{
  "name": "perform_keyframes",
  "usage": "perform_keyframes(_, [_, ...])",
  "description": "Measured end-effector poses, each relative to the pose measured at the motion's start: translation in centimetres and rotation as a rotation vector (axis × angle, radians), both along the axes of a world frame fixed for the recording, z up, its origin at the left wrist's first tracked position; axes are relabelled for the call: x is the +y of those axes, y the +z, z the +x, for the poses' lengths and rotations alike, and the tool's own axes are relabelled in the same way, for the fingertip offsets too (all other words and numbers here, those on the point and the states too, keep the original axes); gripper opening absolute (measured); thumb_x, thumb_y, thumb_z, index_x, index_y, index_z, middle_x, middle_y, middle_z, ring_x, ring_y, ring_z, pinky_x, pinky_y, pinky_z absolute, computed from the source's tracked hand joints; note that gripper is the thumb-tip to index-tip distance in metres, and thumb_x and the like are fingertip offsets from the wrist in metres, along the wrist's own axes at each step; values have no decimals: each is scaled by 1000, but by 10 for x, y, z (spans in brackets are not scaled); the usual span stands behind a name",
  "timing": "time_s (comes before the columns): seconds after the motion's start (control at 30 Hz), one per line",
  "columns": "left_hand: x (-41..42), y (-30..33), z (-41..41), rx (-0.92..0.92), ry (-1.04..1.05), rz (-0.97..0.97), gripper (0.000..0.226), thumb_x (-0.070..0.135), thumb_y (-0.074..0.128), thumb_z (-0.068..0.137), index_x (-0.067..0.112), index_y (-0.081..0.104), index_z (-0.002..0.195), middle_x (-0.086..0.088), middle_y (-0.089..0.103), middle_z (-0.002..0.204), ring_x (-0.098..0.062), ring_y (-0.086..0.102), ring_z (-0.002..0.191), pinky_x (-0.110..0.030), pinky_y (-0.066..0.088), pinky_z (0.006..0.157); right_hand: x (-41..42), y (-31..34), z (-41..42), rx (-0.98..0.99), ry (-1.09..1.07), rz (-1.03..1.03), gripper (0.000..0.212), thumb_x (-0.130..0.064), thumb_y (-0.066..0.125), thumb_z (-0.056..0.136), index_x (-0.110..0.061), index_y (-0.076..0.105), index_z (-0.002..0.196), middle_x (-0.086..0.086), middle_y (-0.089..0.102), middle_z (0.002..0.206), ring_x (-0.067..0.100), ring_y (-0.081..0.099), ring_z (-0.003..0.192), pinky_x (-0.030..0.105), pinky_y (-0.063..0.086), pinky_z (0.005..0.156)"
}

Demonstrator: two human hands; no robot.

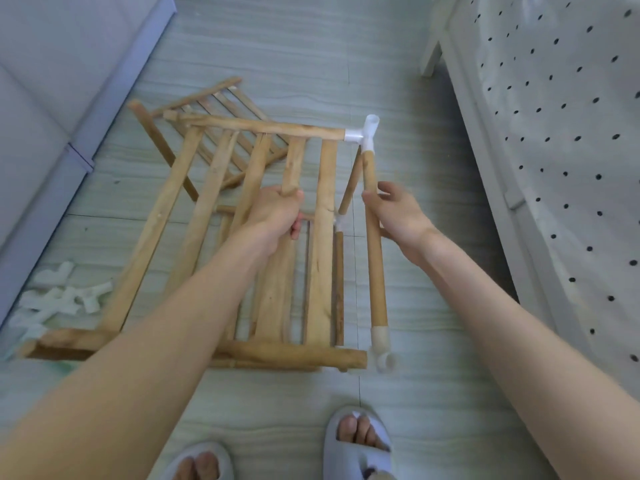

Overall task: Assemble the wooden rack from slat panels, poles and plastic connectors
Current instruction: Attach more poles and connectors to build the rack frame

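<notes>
Left hand [277, 216] round pale wooden slat panel [242, 216]

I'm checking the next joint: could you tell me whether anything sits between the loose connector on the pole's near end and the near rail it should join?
Nothing visible does. The near connector on the pole hangs just right of the near rail end, with only bare floor showing in the gap.

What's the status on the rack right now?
Left hand grips a slat of the slat panel. Right hand holds the pole, its top in the far corner connector. Near connector not on the panel's rail. Nothing blocking.
</notes>
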State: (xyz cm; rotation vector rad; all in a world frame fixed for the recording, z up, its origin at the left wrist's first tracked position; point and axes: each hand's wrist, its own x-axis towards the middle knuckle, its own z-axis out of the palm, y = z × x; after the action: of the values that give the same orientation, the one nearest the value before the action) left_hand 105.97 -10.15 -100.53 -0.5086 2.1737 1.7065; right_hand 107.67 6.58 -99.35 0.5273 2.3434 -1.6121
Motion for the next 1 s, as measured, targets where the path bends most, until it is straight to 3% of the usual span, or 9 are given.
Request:
perform_keyframes(0.1, [2, 8, 5, 51, -6, -81, 9, 20, 42, 99, 16, 50, 100, 1, 51, 72, -14, 54, 65, -24, 48, 60, 5, 2, 52, -97, -28, -69, 47, -34, 52, 94, -11, 44, 135, -2, 55, 117, 15, 53, 109, 40, 46, 99])
perform_keyframes(0.2, [-3, 21, 16, 115, -119, -142, 21, 18, 40, 99, 20, 47, 118, 4, 55, 101, -21, 57, 106, -29, 49, 85, 2, 6, 97, -171, -9, -129, 35, -36, 52, 94, -10, 57, 116, -7, 57, 92, 12, 56, 95, 38, 49, 94])
perform_keyframes(0.3, [-11, 32, 55, 236, -342, -431, 47, 22, 44, 98, 23, 33, 143, 0, 34, 147, -20, 30, 137, -33, 26, 109, -9, 9, 125, -201, -29, -220, 25, -31, 50, 96, -11, 59, 108, 0, 64, 97, 11, 60, 90, 29, 49, 85])
perform_keyframes(0.43, [-18, 32, 131, 546, -637, -534, 36, 30, 45, 95, 25, 51, 131, 5, 30, 149, -13, 16, 141, -39, 11, 117, -22, 3, 145, -172, -117, -255, 24, -30, 49, 96, -12, 57, 110, 3, 67, 99, 17, 60, 94, 36, 45, 90])
perform_keyframes(0.57, [-25, 20, 164, 695, -1009, -710, 52, 56, 32, 87, 26, 57, 123, 6, 62, 119, -12, 25, 135, -44, 15, 111, -29, -3, 161, -160, -160, -228, 22, -22, 42, 98, -6, 58, 96, 8, 62, 87, 23, 55, 88, 39, 44, 90])
perform_keyframes(0.67, [-24, 17, 167, 827, -1029, -767, 40, 45, 42, 83, 20, 67, 103, 3, 68, 91, -24, 52, 113, -46, 46, 89, -33, -1, 163, -147, -194, -213, 29, -17, 37, 98, 2, 58, 102, 8, 52, 80, 22, 47, 84, 32, 38, 80])
perform_keyframes(0.73, [-22, 16, 166, 904, -973, -757, 35, 38, 43, 83, 18, 68, 95, 4, 67, 82, -26, 60, 99, -38, 53, 71, -35, 0, 162, -150, -201, -189, 31, -15, 35, 98, 7, 52, 110, 6, 48, 77, 21, 44, 81, 29, 35, 74])
perform_keyframes(0.87, [-22, 14, 171, 945, -877, -770, 17, 23, 64, 79, 16, 68, 94, 4, 67, 79, -29, 59, 90, -32, 48, 50, -34, 0, 161, -170, -195, -192, 31, -15, 34, 98, 6, 51, 114, 2, 45, 73, 18, 39, 76, 28, 32, 68])
perform_keyframes(1.0, [-22, 12, 170, 827, -859, -786, 24, 24, 60, 88, 17, 64, 111, 3, 66, 98, -24, 47, 104, -31, 42, 64, -33, -3, 160, -164, -207, -203, 32, -13, 33, 98, 9, 48, 115, 2, 42, 71, 18, 37, 75, 27, 30, 68])
